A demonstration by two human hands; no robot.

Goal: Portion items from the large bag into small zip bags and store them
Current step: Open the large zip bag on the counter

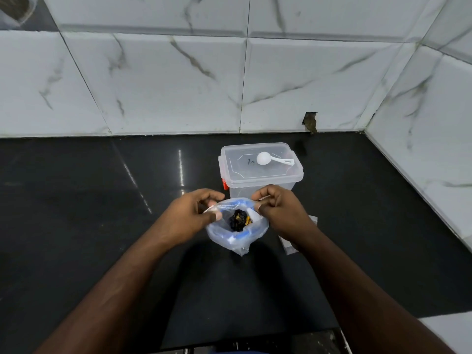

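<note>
A clear plastic bag with blue markings (236, 240) hangs open above the black counter, held at its mouth from both sides. My left hand (190, 215) pinches the left rim and my right hand (277, 209) pinches the right rim. Inside the bag lie dark items with some orange-yellow bits (238, 219). Behind it stands a clear lidded plastic box (260, 172) with a red latch, and a white scoop (270, 159) rests on its lid. Flat clear small bags (290, 245) lie on the counter under my right wrist, mostly hidden.
The black counter (102, 200) runs to a white marble-tiled wall at the back and on the right. A chipped hole (310, 121) shows at the wall's base. The counter's front edge is just below my forearms.
</note>
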